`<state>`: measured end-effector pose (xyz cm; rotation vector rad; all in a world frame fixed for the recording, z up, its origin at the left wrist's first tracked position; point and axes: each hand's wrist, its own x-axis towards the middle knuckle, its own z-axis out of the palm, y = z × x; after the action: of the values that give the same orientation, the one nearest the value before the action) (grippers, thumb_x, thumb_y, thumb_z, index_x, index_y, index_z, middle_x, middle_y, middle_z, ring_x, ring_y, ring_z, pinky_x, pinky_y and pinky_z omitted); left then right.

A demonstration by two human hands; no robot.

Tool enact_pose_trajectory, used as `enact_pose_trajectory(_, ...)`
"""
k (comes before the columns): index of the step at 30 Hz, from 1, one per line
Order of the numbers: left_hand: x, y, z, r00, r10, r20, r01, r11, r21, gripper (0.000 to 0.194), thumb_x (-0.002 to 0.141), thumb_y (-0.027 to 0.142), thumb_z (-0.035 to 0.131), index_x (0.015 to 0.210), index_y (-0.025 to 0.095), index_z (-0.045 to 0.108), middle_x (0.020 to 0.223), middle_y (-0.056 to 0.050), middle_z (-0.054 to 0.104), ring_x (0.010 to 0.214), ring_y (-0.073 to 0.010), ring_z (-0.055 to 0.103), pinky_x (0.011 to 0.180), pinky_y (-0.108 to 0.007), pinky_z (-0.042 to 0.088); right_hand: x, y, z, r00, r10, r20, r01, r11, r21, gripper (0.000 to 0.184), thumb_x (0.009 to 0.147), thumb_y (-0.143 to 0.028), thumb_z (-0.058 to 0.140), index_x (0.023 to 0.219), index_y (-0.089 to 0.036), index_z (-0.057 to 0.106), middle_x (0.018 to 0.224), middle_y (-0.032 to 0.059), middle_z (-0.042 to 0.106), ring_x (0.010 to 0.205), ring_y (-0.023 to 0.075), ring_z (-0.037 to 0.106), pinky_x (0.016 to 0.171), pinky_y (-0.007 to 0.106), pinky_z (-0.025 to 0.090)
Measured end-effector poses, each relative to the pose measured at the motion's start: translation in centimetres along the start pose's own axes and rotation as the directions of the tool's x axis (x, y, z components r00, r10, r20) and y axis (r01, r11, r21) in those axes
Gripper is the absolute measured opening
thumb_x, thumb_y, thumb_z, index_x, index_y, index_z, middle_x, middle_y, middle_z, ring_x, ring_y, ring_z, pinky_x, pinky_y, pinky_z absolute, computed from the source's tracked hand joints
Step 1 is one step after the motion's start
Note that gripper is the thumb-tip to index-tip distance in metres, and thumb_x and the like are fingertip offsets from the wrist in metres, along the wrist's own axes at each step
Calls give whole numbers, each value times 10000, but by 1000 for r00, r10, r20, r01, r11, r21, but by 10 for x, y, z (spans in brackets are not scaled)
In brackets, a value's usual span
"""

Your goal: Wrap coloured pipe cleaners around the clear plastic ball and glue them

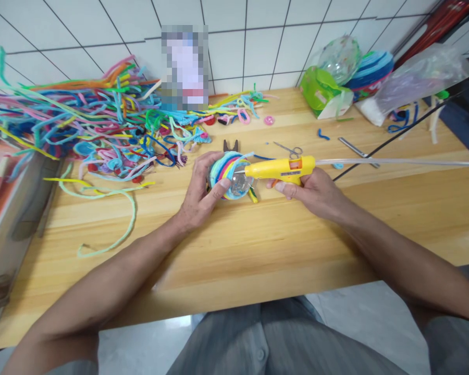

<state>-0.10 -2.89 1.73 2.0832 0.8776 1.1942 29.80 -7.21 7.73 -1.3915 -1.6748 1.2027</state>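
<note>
My left hand (203,190) is wrapped around the left side of a small clear ball (230,169), partly covered in bands of coloured pipe cleaners, with its thumb on the front. A bare, see-through patch of the ball faces right. In my right hand (316,191) is a yellow hot glue gun (279,169), gripped by its handle, fingers near the orange trigger. The nozzle points left and reaches the pipe-cleaner bands near my left thumb; whether it touches them I cannot tell. A long clear glue stick (394,162) sticks out of the gun's back.
Loose pipe cleaners (82,120) pile up at the back left. Pliers (230,146), small scissors (293,151) and a metal tool (357,150) lie behind my hands. A green packet (322,94), a striped blue ball (371,73) and a plastic bag (418,78) stand back right. A black cable (406,127) crosses the table.
</note>
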Motion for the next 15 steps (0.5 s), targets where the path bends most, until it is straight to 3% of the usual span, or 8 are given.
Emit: enact_pose_trajectory(15,0,-5,1,1000,-5,-6,5,999,-34,555,1104,590,624,1595,366,494,1600,-92,554,1548,-342,516,1355,-618,398,2,6,1,999,-41,-22,41,999,-8,407,888,-655,826,876,-250,791,756,33,684,725,218,603,597,337,491)
